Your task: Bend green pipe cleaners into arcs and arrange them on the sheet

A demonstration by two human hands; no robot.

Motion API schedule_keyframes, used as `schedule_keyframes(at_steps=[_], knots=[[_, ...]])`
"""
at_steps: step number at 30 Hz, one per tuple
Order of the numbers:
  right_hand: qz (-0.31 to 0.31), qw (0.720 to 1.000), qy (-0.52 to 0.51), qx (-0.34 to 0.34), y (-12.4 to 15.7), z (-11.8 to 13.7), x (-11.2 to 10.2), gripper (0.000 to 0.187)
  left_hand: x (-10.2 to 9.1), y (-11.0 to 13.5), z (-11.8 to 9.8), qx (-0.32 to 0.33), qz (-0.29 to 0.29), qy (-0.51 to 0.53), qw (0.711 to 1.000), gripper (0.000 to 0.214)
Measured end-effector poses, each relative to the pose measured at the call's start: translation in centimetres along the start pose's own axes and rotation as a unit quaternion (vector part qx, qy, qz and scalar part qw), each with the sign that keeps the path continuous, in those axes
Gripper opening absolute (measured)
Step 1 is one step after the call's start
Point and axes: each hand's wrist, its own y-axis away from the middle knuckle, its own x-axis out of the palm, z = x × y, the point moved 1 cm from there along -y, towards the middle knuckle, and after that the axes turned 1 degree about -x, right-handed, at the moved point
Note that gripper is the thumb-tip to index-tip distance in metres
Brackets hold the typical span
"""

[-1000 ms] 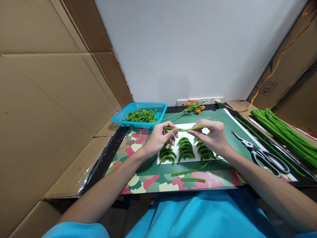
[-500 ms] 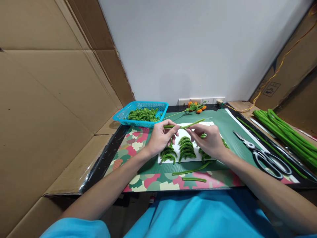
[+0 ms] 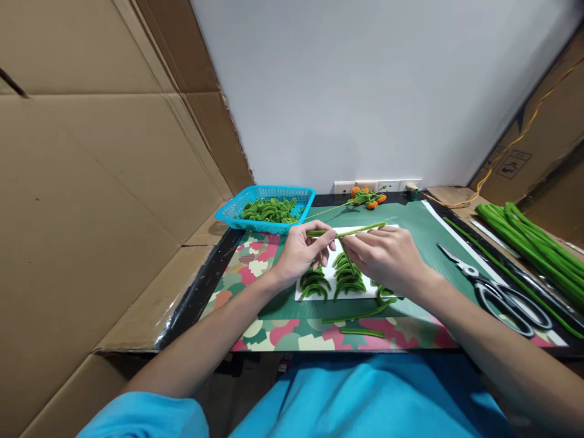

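Left hand [image 3: 303, 250], right hand [image 3: 385, 255] pinch thin, fuzzy green sticks [image 3: 365, 230].
Likely twisting above flat white paper [image 3: 371, 289]; next turn needs a tight hold.

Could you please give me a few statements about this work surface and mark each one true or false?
1. The left hand grips a fuzzy green strip. True.
2. The right hand is holding the scissors. False: the scissors lie off to the right of the right hand.
3. Curved green pieces lie on the white sheet. True.
4. The orange flowers are inside the blue basket. False: the orange flowers lie near the wall sockets, to the right of the blue basket.
5. A long green bundle lies at the right side. True.
6. The blue basket is full of scissors. False: it holds a heap of green pieces.
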Motion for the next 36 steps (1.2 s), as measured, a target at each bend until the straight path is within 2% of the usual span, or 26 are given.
schedule_keyframes(at_steps=[2,13,21,28,33,36], knots=[[0.004,1.000,0.014,0.002,-0.6,0.1,-0.4,0.023,0.0,0.0,-0.1,0.002,0.000,0.008,1.000,0.044],[0.125,0.990,0.034,0.058,-3.6,1.4,-2.3,0.017,-0.4,0.2,-0.5,0.018,0.012,0.005,1.000,0.040],[0.159,0.985,0.029,0.063,-3.8,1.0,-1.5,0.024,-0.9,0.2,-0.1,0.065,0.038,-0.069,0.995,0.036],[0.117,0.992,0.011,0.045,-3.2,0.7,-1.0,0.026,-0.7,0.1,-0.2,0.038,0.046,-0.056,0.997,0.037],[0.018,1.000,-0.008,-0.008,-2.0,-0.8,-0.6,0.017,-0.7,-0.1,-0.2,0.003,0.026,0.016,1.000,0.042],[-0.049,0.994,-0.054,-0.082,-1.0,-1.8,0.3,0.010,-0.7,-0.1,-0.2,-0.005,0.038,0.012,0.999,0.041]])
